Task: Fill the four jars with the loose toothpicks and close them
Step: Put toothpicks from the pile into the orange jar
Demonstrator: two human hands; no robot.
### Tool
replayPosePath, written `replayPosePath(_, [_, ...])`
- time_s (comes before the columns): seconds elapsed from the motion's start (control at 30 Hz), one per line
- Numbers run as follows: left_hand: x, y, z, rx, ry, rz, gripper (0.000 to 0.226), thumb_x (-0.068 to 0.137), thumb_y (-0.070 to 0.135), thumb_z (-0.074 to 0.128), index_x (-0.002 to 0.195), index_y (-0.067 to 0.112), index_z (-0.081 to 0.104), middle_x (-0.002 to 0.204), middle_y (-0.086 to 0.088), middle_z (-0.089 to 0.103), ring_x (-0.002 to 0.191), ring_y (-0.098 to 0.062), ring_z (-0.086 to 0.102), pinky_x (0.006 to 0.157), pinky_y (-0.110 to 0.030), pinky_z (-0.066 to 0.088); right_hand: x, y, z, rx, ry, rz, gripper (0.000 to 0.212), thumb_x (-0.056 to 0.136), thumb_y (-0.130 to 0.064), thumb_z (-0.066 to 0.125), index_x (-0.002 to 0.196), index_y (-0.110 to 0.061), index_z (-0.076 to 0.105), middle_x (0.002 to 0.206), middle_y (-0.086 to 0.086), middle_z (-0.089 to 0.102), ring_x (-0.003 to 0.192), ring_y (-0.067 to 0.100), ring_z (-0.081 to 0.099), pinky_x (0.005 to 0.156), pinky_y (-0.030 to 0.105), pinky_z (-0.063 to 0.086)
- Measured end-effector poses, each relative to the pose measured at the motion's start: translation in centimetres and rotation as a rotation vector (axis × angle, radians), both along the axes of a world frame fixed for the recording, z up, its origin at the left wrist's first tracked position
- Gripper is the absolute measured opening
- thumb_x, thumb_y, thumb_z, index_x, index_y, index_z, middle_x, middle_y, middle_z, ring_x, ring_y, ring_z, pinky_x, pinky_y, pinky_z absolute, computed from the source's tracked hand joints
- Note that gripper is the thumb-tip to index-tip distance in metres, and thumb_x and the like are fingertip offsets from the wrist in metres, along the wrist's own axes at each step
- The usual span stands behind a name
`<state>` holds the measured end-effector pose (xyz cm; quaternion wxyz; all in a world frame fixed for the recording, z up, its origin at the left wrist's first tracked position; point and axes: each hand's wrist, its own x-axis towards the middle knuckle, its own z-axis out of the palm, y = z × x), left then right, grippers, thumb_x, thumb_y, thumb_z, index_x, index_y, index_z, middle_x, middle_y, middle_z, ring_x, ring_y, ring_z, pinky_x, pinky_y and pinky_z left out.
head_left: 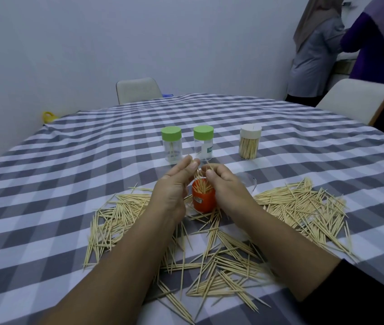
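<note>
Slim wooden toothpicks (212, 261) litter checked cloth (69, 160); both hands (174, 188) (224, 184) pinch sticks above round orange jar (204, 199).

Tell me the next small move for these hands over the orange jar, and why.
Probably lower the bunch of toothpicks pinched between the left hand and right hand into the open orange jar and let go: the jar sits directly beneath, partly filled, and loose toothpicks remain on the tablecloth.

hands (195, 179) pinching toothpicks (200, 178), orange jar (204, 199)
</note>
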<state>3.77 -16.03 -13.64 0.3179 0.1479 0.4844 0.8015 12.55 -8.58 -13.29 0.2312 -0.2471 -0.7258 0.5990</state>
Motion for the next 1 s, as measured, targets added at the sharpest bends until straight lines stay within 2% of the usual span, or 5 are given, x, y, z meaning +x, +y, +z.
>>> replayPosePath(0.23, [0.0,-0.3,0.1,-0.164,0.16,0.064,0.023,0.086,0.031,0.064,0.069,0.023,0.077,0.091,0.004,0.075,0.101,-0.012,0.064,0.095,-0.036,0.039,0.4,0.1,0.4,0.039,0.011,0.012,0.031,0.101,-0.035,0.036,0.12,-0.026,0.058,0.095,-0.016,0.057,0.089,0.001,0.053,0.078,0.022,0.046])
replayPosePath(0.43, [0.2,-1.2,0.7,-0.308,0.428,0.019,0.047,0.096,0.054,0.034,0.122,0.026,0.061,0.114,0.012,0.069,0.12,-0.004,0.048,0.098,-0.035,0.023,1.0,0.3,1.3,0.059,0.014,-0.049,0.041,0.1,-0.043,0.035,0.131,-0.024,0.054,0.119,-0.009,0.056,0.11,0.008,0.051,0.088,0.023,0.039])
replayPosePath(0.63, [0.6,-2.1,2.1,-0.414,0.424,0.029,0.057,0.091,0.066,0.028,0.128,0.034,0.058,0.142,0.009,0.048,0.137,-0.017,0.031,0.108,-0.049,0.018,2.4,1.0,2.7,0.176,-0.016,-0.11,0.04,0.101,-0.035,0.037,0.137,-0.021,0.047,0.138,-0.001,0.051,0.128,0.016,0.044,0.094,0.027,0.033])
replayPosePath(0.83, [1.2,-4.2,2.5,-0.66,0.533,0.066,0.037,0.094,0.044,0.051,0.123,0.023,0.059,0.121,0.0,0.059,0.107,-0.019,0.053,0.087,-0.034,0.041,5.4,1.0,3.1,0.391,-0.301,-0.058,0.027,0.098,-0.018,0.046,0.118,-0.016,0.064,0.114,0.002,0.064,0.092,0.015,0.056,0.074,0.029,0.048])
replayPosePath(1.0, [3.1,-6.7,2.2,-0.792,0.853,0.012,0.019,0.094,0.039,0.053,0.097,0.023,0.063,0.084,0.009,0.061,0.077,-0.007,0.056,0.061,-0.024,0.041,7.8,0.6,3.2,0.64,-0.631,0.026,0.024,0.095,-0.014,0.052,0.111,-0.011,0.068,0.113,0.006,0.066,0.099,0.021,0.06,0.084,0.032,0.048])
